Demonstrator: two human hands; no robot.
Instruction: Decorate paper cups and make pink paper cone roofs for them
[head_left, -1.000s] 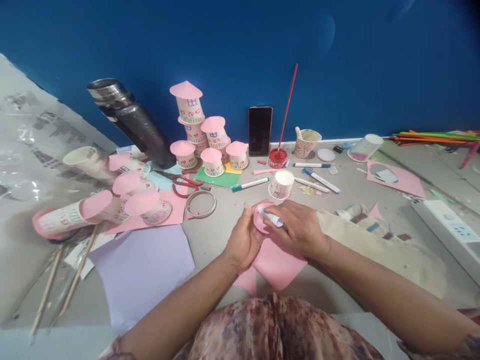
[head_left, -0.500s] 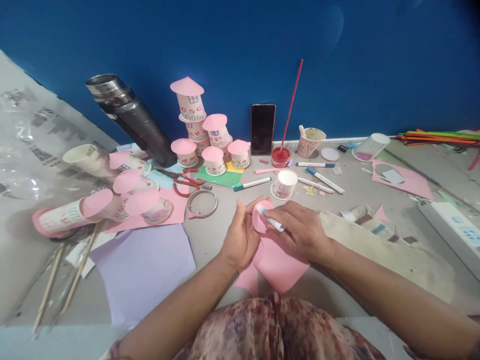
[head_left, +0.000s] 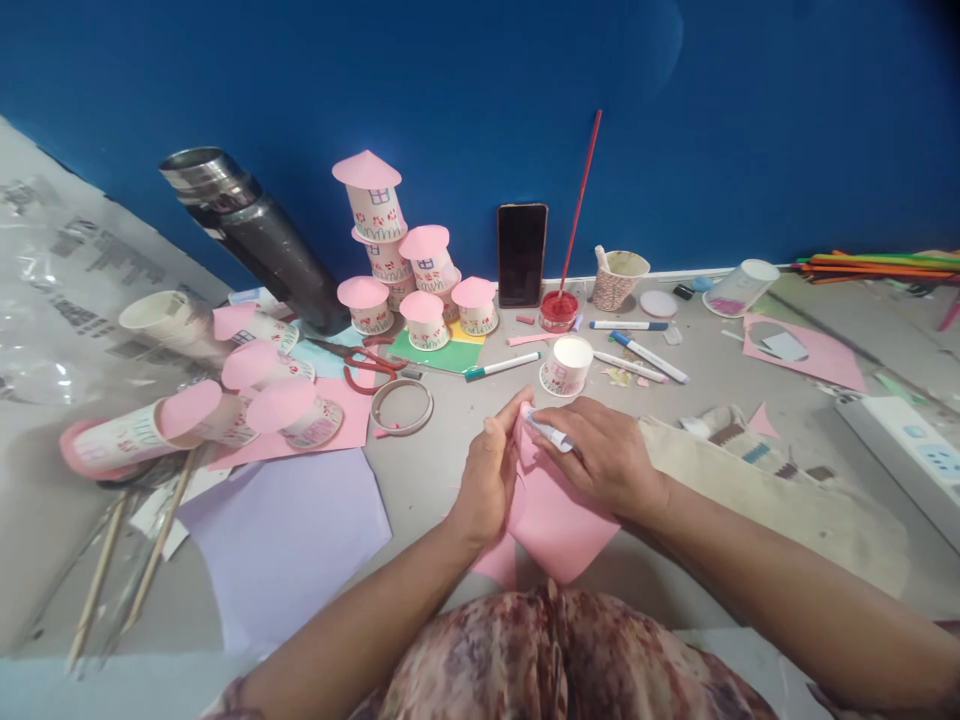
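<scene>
My left hand [head_left: 486,478] is closed around a small pink paper disc [head_left: 525,448], now seen nearly edge-on between the hands. In the fingers of my right hand [head_left: 611,452] is a white tube with bluish print [head_left: 553,434], its tip against the disc; I cannot tell whether it is glue. Under my hands lies a larger pink paper sheet [head_left: 562,525]. Just beyond them a small decorated paper cup [head_left: 568,368] stands upright without a roof. Several similar cups with pink cone roofs [head_left: 424,308] stand grouped and stacked at the back left.
A black flask [head_left: 259,235] leans at the left, near red-handled scissors [head_left: 371,362] and a tape roll [head_left: 403,407]. Purple paper [head_left: 292,530] lies by my left forearm. Several markers [head_left: 502,366], a phone [head_left: 523,255] and a red jar [head_left: 559,310] with an upright stick sit ahead.
The pink disc has tilted from facing up to nearly edge-on, and my left hand has turned and closed more around it. The tube remains in my right hand.
</scene>
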